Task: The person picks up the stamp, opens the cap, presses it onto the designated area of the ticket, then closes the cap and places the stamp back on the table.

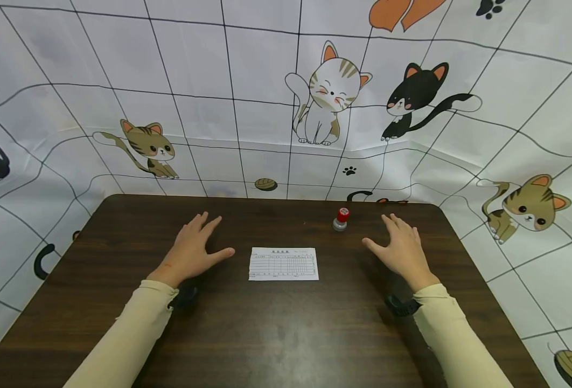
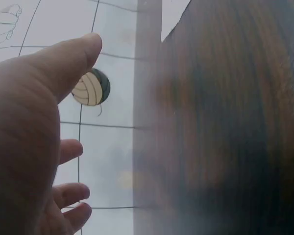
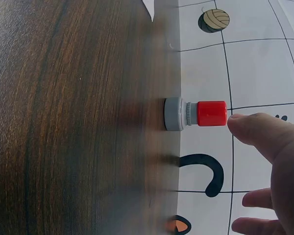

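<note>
A white printed form slip (image 1: 283, 264) with a ruled grid lies on the dark wooden table, between the two hands. Behind it and to the right stands a small stamp (image 1: 341, 220) with a red top and a grey base, upright. My left hand (image 1: 191, 250) is spread over the table to the left of the slip, holding nothing. To the right of the stamp, my right hand (image 1: 402, 248) has its fingers extended and holds nothing. The right wrist view shows the thumb (image 3: 250, 128) beside the stamp's red top (image 3: 211, 113). Only a corner of the slip (image 2: 172, 15) shows in the left wrist view.
The brown table (image 1: 286, 339) ends at a far edge against a white sheet (image 1: 247, 70) printed with grid lines, cartoon cats and yarn balls. The sheet also runs along both sides. Dark bands (image 1: 402, 306) sit on the wrists below pale yellow sleeves.
</note>
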Demonstrator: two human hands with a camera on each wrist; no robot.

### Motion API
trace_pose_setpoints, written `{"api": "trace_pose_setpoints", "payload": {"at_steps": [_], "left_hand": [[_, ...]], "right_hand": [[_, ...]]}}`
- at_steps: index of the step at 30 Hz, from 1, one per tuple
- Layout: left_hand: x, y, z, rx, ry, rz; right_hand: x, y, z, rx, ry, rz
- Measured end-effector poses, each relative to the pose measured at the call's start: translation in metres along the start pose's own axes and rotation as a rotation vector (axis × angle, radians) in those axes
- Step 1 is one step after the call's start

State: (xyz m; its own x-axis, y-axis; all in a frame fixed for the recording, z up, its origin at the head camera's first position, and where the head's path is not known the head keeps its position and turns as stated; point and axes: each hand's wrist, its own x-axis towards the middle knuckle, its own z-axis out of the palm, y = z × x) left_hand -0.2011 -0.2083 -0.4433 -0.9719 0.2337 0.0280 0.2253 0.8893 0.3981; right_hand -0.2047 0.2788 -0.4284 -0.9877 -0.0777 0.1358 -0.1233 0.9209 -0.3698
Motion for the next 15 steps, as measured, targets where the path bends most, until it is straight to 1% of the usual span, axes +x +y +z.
{"api": "trace_pose_setpoints", "payload": {"at_steps": [6, 15], "left_hand": [[-0.003, 0.006, 0.007, -0.021, -0.028, 0.046], [-0.007, 0.026, 0.013, -0.027, -0.07, 0.108]], "right_hand": [[0.001, -0.002, -0.001, 0.034, -0.054, 0.01], [0.004, -0.003, 0.0, 0.093, -0.105, 0.011]]}}
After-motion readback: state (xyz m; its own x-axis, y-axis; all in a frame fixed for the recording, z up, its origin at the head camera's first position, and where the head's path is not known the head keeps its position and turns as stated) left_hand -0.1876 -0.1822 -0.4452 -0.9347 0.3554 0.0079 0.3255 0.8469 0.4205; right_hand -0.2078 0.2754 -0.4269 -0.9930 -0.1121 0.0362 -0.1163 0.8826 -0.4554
